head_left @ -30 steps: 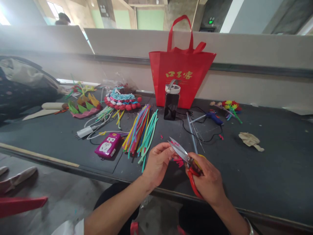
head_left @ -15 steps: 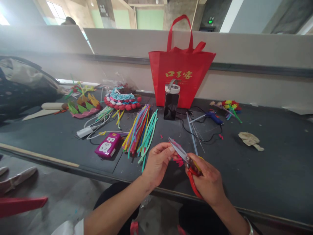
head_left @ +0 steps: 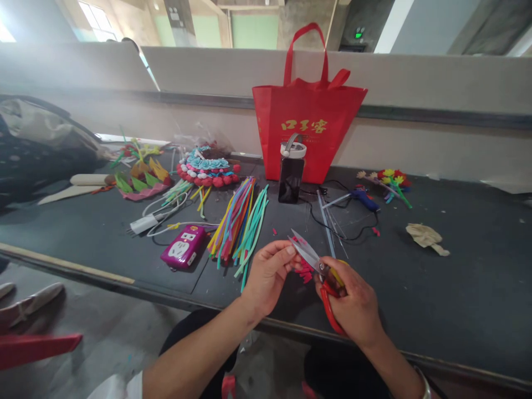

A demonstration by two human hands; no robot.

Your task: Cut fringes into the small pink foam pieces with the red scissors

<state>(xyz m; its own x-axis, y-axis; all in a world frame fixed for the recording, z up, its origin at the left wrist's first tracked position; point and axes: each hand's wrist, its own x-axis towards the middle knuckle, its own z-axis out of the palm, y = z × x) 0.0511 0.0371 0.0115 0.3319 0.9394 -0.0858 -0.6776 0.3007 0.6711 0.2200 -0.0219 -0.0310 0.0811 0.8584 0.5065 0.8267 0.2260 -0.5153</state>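
Note:
My right hand grips a pair of scissors with red and yellow handles. Their blades stand slightly apart and point up and to the left, close to the fingertips of my left hand. Thumb and forefinger of that hand pinch a small pink piece, mostly hidden by the fingers and blades. Beneath the scissors, several short pink-red pieces lie in a little pile on the table. A bundle of coloured pipe cleaners rests to the left of my hands.
Behind my hands stand a phone against a bottle and a red bag. A blue glue gun with its cord lies right. Left are a purple power socket, a white plug and flower crafts. A crumpled beige cloth lies far right.
The scissor blades have parted a little and the scissors have shifted slightly to the right. My left hand keeps its pinch in nearly the same place.

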